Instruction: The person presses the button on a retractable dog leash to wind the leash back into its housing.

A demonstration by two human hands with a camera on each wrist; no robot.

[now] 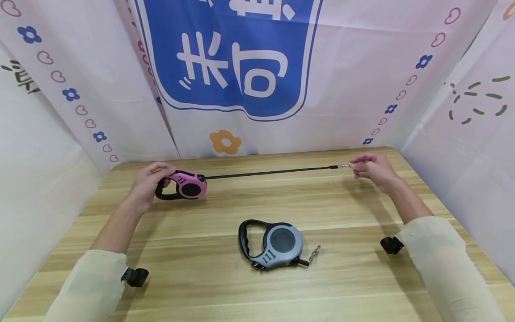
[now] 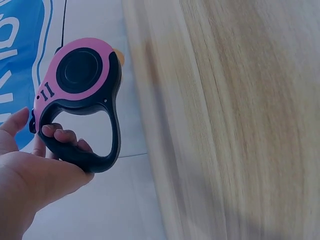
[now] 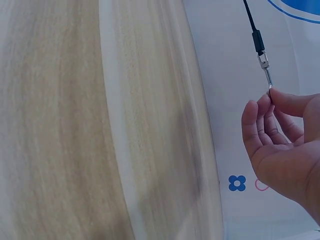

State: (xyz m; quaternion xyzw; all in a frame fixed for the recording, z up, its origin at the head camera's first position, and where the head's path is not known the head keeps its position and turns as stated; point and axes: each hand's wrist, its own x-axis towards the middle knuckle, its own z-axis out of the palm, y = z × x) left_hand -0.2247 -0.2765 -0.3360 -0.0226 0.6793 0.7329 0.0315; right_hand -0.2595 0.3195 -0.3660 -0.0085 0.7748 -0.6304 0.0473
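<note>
My left hand (image 1: pixel 150 181) grips the black handle of a pink retractable dog leash (image 1: pixel 191 186), its fingers curled through the handle loop in the left wrist view. From the casing a thin black cord (image 1: pixel 265 172) runs out straight to the right. At the cord's far end is a small metal clip (image 3: pixel 266 70), pinched between the thumb and fingertips of my right hand (image 1: pixel 374 170). Nearer the front, a grey retractable leash (image 1: pixel 283 239) lies flat on the table, its black handle to the left and its metal clip (image 1: pixel 315 253) to the right.
The wooden table (image 1: pixel 193 286) is walled by printed white cloth (image 1: pixel 346 89) at the back and both sides. Black camera mounts sit on the left sleeve (image 1: pixel 90 279) and right sleeve (image 1: pixel 446 264).
</note>
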